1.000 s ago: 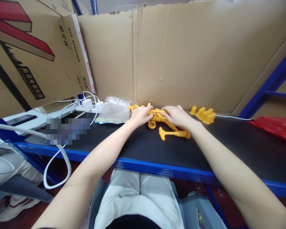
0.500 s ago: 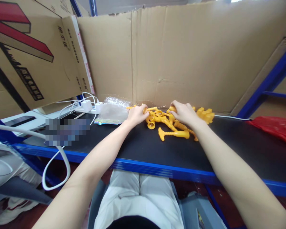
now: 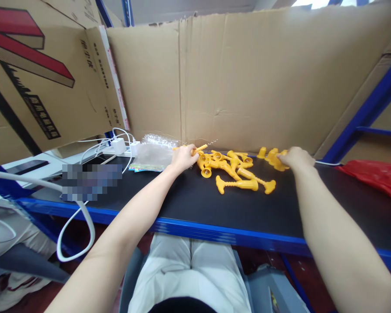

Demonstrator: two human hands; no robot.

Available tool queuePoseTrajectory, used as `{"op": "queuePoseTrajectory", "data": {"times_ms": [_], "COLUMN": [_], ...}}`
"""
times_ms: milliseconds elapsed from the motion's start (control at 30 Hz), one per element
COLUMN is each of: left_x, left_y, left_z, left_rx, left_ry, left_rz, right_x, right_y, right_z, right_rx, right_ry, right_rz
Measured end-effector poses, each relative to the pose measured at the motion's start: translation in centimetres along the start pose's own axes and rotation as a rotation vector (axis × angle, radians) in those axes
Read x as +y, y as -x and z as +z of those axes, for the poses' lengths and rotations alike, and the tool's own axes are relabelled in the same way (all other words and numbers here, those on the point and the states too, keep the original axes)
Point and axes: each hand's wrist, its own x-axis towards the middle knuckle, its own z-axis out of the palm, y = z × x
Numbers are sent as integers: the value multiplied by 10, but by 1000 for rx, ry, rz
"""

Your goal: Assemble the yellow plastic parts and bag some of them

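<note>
My left hand (image 3: 184, 157) is closed around a yellow plastic rod with a twisted shaft (image 3: 200, 149), at the left end of a loose pile of yellow plastic parts (image 3: 223, 165). Some parts in the pile have cup-shaped ends. In front of it lies a T-handled twisted piece (image 3: 237, 184). At the right, my right hand (image 3: 298, 160) has its fingers closed on a yellow part at the edge of a tight group of yellow pieces (image 3: 273, 158). My fingers partly hide that part.
A clear plastic bag (image 3: 153, 154) lies left of my left hand, near a white power strip with plugs (image 3: 119, 145). Cardboard (image 3: 247, 82) stands behind the black shelf (image 3: 189, 200). A red bag (image 3: 374, 176) rests at the right.
My right hand has moved right from above the pile to the group of yellow pieces, uncovering parts of the pile. My left hand has shifted slightly and still grips the twisted rod.
</note>
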Motion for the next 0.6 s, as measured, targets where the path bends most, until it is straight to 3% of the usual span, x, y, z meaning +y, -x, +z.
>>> {"op": "queuePoseTrajectory", "data": {"times_ms": [133, 333, 533, 600], "left_x": [0, 0, -2, -3], "left_y": [0, 0, -3, -4], "left_z": [1, 1, 3, 4], "left_rx": [-10, -9, -16, -2], "left_ry": [-3, -4, 19, 35], "left_rz": [3, 7, -14, -26], "right_x": [14, 28, 40, 43], "right_y": [-11, -25, -33, -34], "right_z": [7, 26, 41, 44], "right_rx": [-38, 1, 1, 98], "right_ry": [-11, -71, -56, -17], "right_rz": [135, 205, 187, 79]}}
